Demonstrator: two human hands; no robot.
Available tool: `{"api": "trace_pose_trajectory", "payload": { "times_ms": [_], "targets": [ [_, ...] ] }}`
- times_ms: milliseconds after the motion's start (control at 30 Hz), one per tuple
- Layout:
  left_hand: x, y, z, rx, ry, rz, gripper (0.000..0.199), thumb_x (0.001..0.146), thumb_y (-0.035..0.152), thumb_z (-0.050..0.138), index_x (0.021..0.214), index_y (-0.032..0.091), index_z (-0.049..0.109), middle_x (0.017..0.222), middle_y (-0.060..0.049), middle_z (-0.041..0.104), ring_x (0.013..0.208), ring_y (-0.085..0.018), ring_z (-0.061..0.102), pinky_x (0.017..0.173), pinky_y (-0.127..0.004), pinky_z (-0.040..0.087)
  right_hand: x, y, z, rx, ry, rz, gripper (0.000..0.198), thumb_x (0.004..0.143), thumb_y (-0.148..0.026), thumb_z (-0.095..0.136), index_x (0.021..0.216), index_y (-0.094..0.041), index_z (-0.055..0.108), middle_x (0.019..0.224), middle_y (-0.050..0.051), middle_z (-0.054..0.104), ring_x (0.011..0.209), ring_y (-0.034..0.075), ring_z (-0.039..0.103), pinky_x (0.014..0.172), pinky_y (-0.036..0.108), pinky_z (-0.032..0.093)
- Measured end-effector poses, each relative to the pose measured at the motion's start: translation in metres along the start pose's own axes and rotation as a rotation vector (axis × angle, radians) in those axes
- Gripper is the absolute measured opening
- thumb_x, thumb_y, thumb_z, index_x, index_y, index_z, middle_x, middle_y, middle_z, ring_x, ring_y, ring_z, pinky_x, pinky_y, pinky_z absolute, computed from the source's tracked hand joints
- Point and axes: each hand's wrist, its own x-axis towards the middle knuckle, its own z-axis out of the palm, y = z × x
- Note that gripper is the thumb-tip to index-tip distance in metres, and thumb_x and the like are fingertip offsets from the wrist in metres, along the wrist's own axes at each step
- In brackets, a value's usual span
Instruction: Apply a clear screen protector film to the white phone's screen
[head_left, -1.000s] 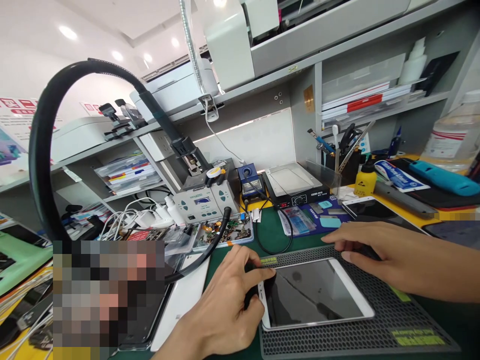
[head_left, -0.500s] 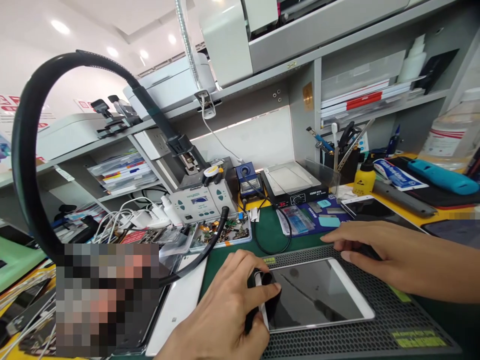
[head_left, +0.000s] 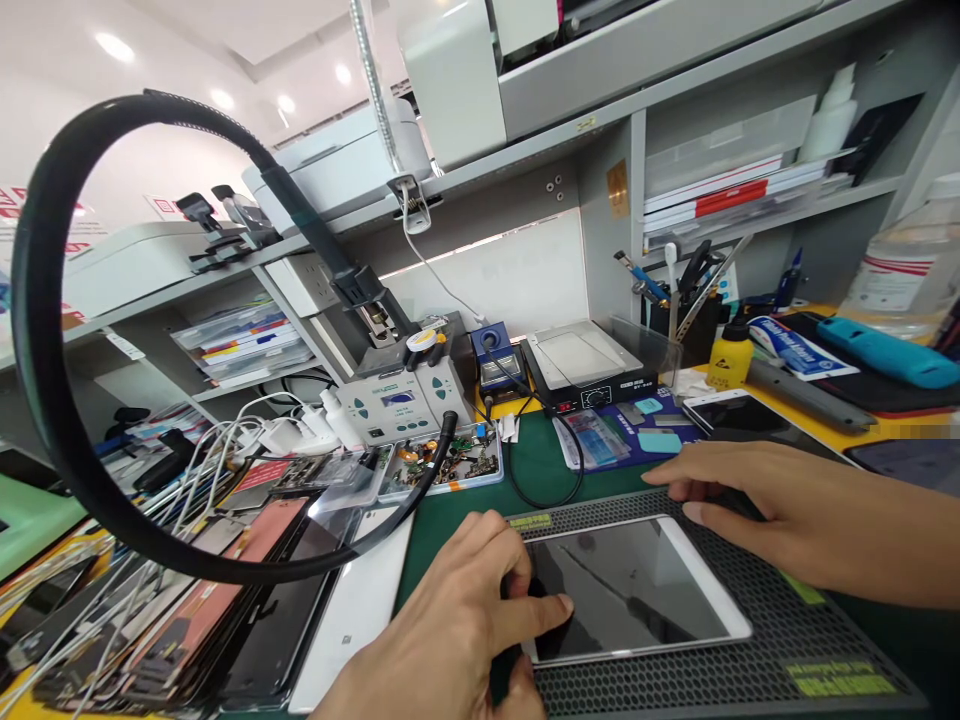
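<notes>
A white-framed tablet (head_left: pixel 634 585) with a dark, glossy screen lies face up on a black honeycomb-patterned mat (head_left: pixel 622 690). My left hand (head_left: pixel 465 610) grips its left end, one fingertip pressed on the screen and the other fingers bent around the edge. Over the mat's far right side, beyond the tablet, is my right hand (head_left: pixel 780 515). Its index finger is stretched out and the thumb is apart from it. A dark patch shows between them; whether it is a thing or shadow I cannot tell.
A black hose (head_left: pixel 247 570) loops over the left side from a hot-air station (head_left: pixel 409 400). A tray of small parts (head_left: pixel 450 460), a heating plate (head_left: pixel 592 365), a yellow bottle (head_left: pixel 729 358) and a phone (head_left: pixel 742 415) stand behind. Stacked screens (head_left: pixel 232 590) lie left.
My left fingertip has shifted slightly to the right on the screen. The tablet and my right hand look almost unchanged.
</notes>
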Motion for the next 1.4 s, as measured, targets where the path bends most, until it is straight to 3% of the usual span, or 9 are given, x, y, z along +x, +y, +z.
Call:
{"api": "trace_pose_trajectory", "payload": {
  "times_ms": [200, 467, 800, 1067, 1400],
  "targets": [
    [-0.001, 0.0, 0.002, 0.01, -0.031, 0.049, 0.05, 0.072, 0.013, 0.051, 0.115, 0.023, 0.075, 0.087, -0.006, 0.049, 0.081, -0.023, 0.046, 0.069, -0.037, 0.04, 0.001, -0.006, -0.003, -0.026, -0.002, -0.002, 0.038, 0.099, -0.054, 0.047, 0.129, -0.039, 0.064, 0.127, 0.002, 0.069, 0.115, 0.03, 0.064, 0.088, 0.036, 0.051],
    [0.0, 0.003, 0.003, -0.058, -0.099, 0.002, 0.059, 0.069, 0.01, 0.053, 0.121, 0.028, 0.073, 0.092, -0.005, 0.049, 0.087, -0.022, 0.049, 0.085, -0.046, 0.045, -0.001, -0.008, -0.003, -0.001, 0.013, -0.018, 0.04, 0.098, -0.052, 0.049, 0.13, -0.035, 0.065, 0.131, 0.005, 0.068, 0.117, 0.032, 0.063, 0.09, 0.037, 0.05],
    [0.001, 0.002, 0.007, -0.105, -0.006, -0.043, 0.068, 0.062, 0.004, 0.051, 0.121, 0.028, 0.073, 0.099, -0.006, 0.048, 0.094, -0.025, 0.048, 0.079, -0.042, 0.046, -0.003, -0.01, -0.004, 0.009, 0.031, -0.06, 0.035, 0.097, -0.049, 0.051, 0.125, -0.036, 0.068, 0.127, 0.004, 0.071, 0.114, 0.031, 0.065, 0.088, 0.036, 0.051],
    [0.003, -0.002, 0.005, -0.117, -0.014, -0.147, 0.063, 0.074, 0.005, 0.048, 0.128, 0.028, 0.069, 0.117, -0.009, 0.047, 0.112, -0.028, 0.049, 0.092, -0.047, 0.047, -0.001, -0.012, -0.005, 0.026, 0.062, -0.102, 0.037, 0.095, -0.047, 0.055, 0.126, -0.034, 0.069, 0.126, 0.005, 0.072, 0.115, 0.034, 0.066, 0.088, 0.041, 0.054],
    [0.005, -0.01, 0.007, -0.086, -0.028, -0.214, 0.059, 0.08, 0.007, 0.046, 0.132, 0.026, 0.066, 0.126, -0.011, 0.047, 0.12, -0.031, 0.048, 0.1, -0.053, 0.046, -0.003, -0.009, -0.003, -0.011, -0.007, -0.089, 0.039, 0.099, -0.05, 0.046, 0.134, -0.038, 0.06, 0.135, 0.004, 0.066, 0.124, 0.035, 0.059, 0.096, 0.05, 0.05]
  ]
}}
